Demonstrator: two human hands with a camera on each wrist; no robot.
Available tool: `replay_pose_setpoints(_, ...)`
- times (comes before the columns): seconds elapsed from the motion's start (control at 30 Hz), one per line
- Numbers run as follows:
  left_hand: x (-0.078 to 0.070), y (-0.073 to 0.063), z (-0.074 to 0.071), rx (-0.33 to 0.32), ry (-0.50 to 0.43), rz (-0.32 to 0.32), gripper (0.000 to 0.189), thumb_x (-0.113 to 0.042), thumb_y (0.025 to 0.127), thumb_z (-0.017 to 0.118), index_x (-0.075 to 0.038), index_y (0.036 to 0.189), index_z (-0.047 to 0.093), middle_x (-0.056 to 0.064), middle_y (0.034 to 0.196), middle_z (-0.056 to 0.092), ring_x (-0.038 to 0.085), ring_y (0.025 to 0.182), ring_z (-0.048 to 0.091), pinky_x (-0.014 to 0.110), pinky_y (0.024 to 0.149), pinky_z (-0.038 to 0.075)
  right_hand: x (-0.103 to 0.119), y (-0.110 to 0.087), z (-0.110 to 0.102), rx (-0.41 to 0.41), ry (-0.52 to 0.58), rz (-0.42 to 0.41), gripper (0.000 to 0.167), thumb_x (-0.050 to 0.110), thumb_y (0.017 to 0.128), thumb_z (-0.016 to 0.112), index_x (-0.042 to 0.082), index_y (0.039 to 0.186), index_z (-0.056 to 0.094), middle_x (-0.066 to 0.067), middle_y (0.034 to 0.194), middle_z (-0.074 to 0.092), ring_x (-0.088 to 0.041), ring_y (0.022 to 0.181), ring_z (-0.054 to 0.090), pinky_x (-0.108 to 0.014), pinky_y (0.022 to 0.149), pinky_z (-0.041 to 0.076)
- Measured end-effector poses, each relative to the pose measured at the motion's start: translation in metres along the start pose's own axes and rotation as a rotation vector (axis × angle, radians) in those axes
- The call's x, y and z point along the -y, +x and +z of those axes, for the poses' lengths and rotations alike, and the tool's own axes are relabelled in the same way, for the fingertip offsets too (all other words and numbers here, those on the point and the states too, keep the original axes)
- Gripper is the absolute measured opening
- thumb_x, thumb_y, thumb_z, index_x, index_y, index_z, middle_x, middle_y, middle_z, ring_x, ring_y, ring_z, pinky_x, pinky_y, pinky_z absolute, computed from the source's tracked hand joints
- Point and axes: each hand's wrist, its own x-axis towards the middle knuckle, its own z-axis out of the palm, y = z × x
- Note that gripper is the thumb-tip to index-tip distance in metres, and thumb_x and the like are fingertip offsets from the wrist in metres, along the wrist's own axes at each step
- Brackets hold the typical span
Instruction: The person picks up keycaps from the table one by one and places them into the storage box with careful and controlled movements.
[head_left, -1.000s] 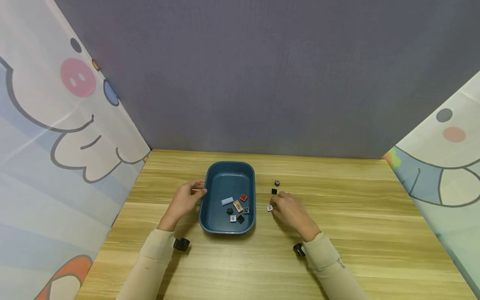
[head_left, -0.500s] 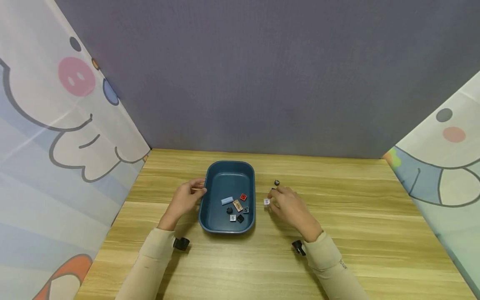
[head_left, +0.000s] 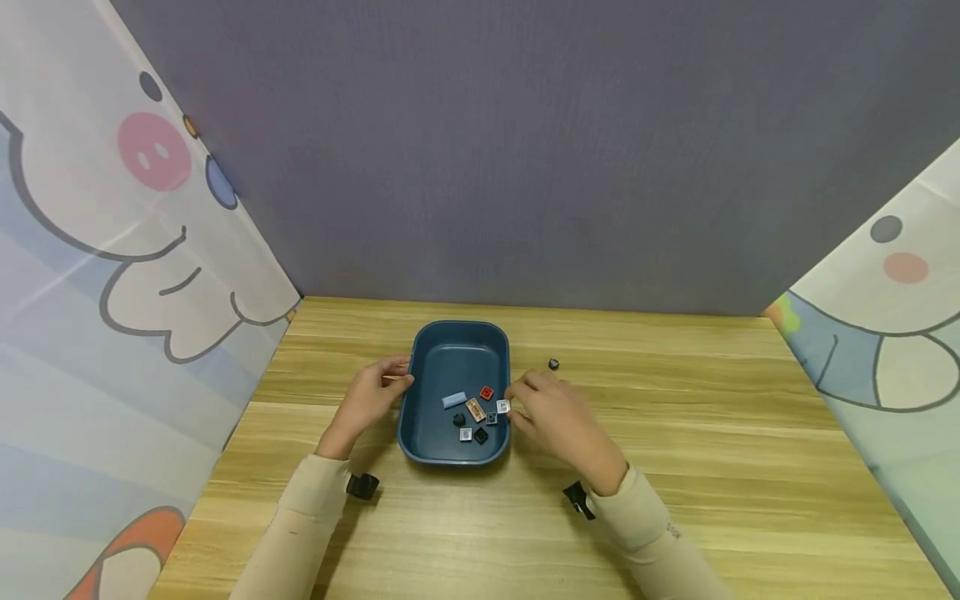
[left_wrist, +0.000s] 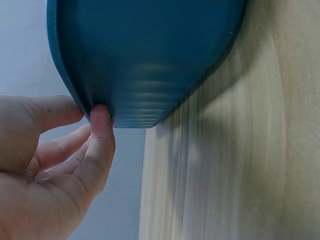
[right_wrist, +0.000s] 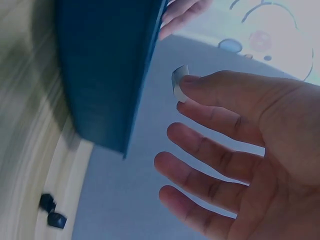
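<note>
A dark blue tray (head_left: 461,362) stands on the wooden table. My left hand (head_left: 369,406) pinches its left rim between thumb and fingers, seen closely in the left wrist view. My right hand (head_left: 562,425) is over the tray's right rim, pinching a small white keycap (head_left: 503,407) between thumb and index finger; the other fingers are spread in the right wrist view. Inside the tray lie a light blue keycap (head_left: 454,400), a red one, a tan printed one, a grey one, a white keycap (head_left: 466,434) and two black ones.
Two dark keycaps (right_wrist: 57,220) lie on the table in the right wrist view; the head view shows one dark keycap (head_left: 553,364) beyond my right hand. A grey panel (head_left: 480,167) closes the back, with cartoon-printed cloths at both sides.
My right hand has lifted the white keycap off the table and carried it left to the tray's right rim. My left hand and the tray have stayed put.
</note>
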Motion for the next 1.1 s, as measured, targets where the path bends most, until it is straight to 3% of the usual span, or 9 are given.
replay_pose_setpoints(0.3,-0.001,0.001,0.0,-0.004,-0.001,0.006,0.038,-0.011,0.098,0.064,0.002,0.134,0.06,0.022,0.118,0.067,0.037,0.102,0.065,0.048,0.086,0.054,0.016,0.001,-0.003,0.0,-0.012,-0.061,0.019,0.023,0.089,0.077,0.015,0.106,0.073,0.002,0.101,0.063,-0.018,0.09,0.059,-0.035,0.08,0.052)
replay_pose_setpoints(0.63,-0.001,0.0,-0.001,-0.002,-0.007,-0.006,0.038,-0.01,0.098,0.065,0.001,0.135,0.06,0.022,0.118,0.067,0.036,0.105,0.064,0.049,0.09,0.053,0.014,0.0,-0.002,-0.003,0.032,-0.03,0.02,0.019,0.088,0.078,0.014,0.107,0.073,0.0,0.105,0.065,-0.021,0.096,0.061,-0.039,0.083,0.053)
replay_pose_setpoints(0.8,-0.002,0.0,-0.001,-0.001,-0.005,-0.007,0.038,-0.011,0.099,0.064,0.001,0.135,0.06,0.022,0.119,0.066,0.036,0.107,0.064,0.049,0.091,0.052,0.006,0.001,-0.003,0.0,0.04,-0.005,0.021,0.02,0.088,0.079,0.012,0.107,0.073,-0.002,0.108,0.066,-0.024,0.1,0.062,-0.044,0.087,0.053)
replay_pose_setpoints(0.93,-0.002,0.0,0.0,-0.001,-0.002,-0.011,0.038,-0.011,0.099,0.064,0.0,0.135,0.06,0.021,0.119,0.066,0.035,0.107,0.064,0.049,0.091,0.052,-0.007,0.003,-0.004,-0.045,0.001,0.004,0.025,0.016,0.085,0.082,0.009,0.106,0.072,-0.005,0.105,0.066,-0.027,0.097,0.064,-0.047,0.082,0.055)
replay_pose_setpoints(1.1,-0.003,-0.001,0.0,-0.006,0.005,-0.009,0.039,-0.011,0.099,0.064,0.0,0.135,0.06,0.021,0.119,0.066,0.036,0.106,0.064,0.049,0.09,0.052,-0.03,0.005,-0.003,-0.097,-0.03,0.024,0.026,0.013,0.083,0.083,0.007,0.105,0.072,-0.006,0.098,0.066,-0.026,0.087,0.063,-0.042,0.074,0.055)
